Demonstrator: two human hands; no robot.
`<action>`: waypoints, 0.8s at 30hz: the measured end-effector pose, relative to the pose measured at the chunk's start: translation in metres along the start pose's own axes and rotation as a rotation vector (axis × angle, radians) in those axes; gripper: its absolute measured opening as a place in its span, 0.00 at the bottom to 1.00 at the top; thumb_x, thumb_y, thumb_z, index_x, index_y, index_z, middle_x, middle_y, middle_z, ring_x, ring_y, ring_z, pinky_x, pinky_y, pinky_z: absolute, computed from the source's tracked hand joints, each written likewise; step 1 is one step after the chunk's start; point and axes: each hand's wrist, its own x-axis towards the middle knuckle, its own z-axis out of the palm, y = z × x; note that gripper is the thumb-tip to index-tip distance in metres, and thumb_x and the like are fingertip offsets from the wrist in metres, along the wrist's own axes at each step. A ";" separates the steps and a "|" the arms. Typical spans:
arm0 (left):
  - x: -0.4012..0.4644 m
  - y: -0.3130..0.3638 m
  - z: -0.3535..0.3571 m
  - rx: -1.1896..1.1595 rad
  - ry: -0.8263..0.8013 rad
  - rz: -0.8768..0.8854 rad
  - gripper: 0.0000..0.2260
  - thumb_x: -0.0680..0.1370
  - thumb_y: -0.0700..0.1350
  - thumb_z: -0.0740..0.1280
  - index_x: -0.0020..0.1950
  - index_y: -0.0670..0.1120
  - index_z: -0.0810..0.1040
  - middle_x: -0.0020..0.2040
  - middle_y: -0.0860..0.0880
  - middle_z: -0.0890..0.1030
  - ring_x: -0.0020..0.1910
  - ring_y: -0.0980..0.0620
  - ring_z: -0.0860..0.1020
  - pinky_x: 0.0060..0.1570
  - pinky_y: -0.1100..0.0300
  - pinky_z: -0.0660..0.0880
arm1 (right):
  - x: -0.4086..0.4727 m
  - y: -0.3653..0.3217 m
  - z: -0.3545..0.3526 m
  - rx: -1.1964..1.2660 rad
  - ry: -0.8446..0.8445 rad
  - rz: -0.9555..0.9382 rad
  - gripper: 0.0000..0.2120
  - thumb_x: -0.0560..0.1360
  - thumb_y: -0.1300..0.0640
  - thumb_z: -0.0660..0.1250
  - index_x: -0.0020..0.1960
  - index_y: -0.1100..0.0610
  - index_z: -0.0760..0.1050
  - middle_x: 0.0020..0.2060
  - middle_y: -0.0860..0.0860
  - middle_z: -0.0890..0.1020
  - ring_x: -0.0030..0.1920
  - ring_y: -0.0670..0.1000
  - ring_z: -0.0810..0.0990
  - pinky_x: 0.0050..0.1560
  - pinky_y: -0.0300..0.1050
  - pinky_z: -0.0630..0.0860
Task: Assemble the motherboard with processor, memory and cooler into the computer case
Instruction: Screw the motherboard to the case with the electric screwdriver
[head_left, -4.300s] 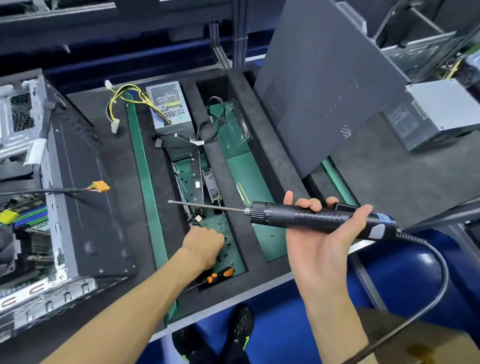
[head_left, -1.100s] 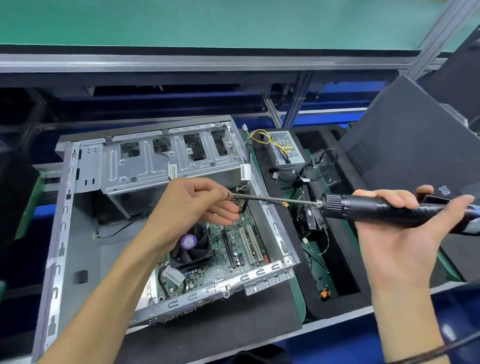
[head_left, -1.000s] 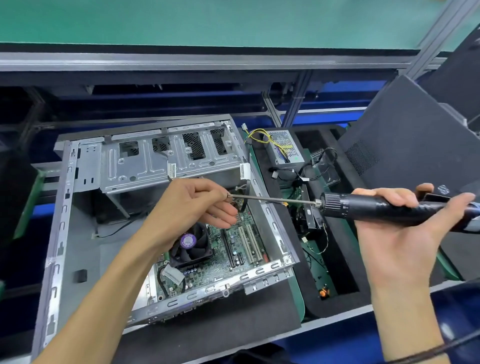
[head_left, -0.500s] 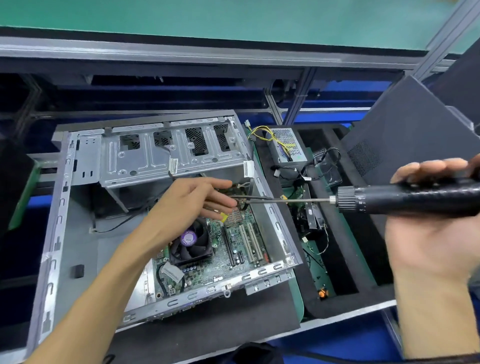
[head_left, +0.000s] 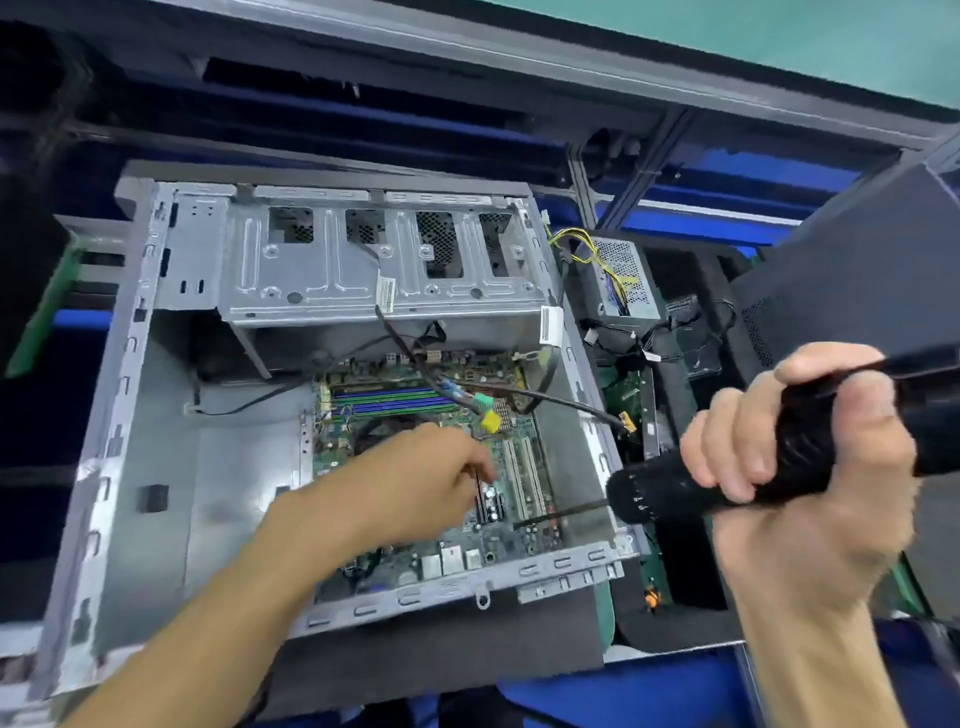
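The open grey computer case lies on its side. The green motherboard sits in its floor, with blue and green memory sticks at its far edge. My left hand hovers low over the board with curled fingers, fingertips near the black slots, and hides the cooler. I see nothing in its fingers. My right hand grips the black electric screwdriver at the case's right wall. Its thin bit slants down and left to the board's near right part.
The metal drive cage spans the case's far end. Loose cables with a yellow connector cross the board. To the right, a foam tray holds a power supply and an orange-handled tool. A dark side panel leans at far right.
My left hand has let go of the bit's tip and dropped onto the board. My right hand has tipped the screwdriver from level to slanting down into the case. The view moved closer.
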 end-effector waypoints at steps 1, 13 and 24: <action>-0.001 0.000 0.004 0.057 0.015 0.012 0.17 0.78 0.42 0.59 0.61 0.55 0.80 0.49 0.53 0.84 0.49 0.53 0.81 0.53 0.59 0.77 | -0.001 0.004 0.005 -0.009 -0.011 0.005 0.16 0.72 0.42 0.73 0.45 0.53 0.74 0.22 0.45 0.68 0.20 0.45 0.63 0.30 0.36 0.63; -0.001 -0.006 0.014 0.350 -0.022 -0.018 0.09 0.79 0.42 0.59 0.48 0.43 0.78 0.44 0.43 0.81 0.44 0.40 0.79 0.44 0.51 0.78 | -0.011 0.023 0.007 -0.101 -0.027 0.064 0.15 0.72 0.43 0.75 0.43 0.53 0.75 0.21 0.45 0.69 0.18 0.47 0.63 0.29 0.36 0.65; 0.002 -0.011 0.018 0.389 0.002 0.005 0.09 0.77 0.40 0.58 0.47 0.44 0.79 0.42 0.44 0.81 0.42 0.42 0.79 0.44 0.49 0.79 | -0.013 0.025 0.012 -0.081 -0.028 0.084 0.21 0.71 0.45 0.77 0.41 0.58 0.71 0.23 0.47 0.69 0.19 0.48 0.65 0.28 0.37 0.66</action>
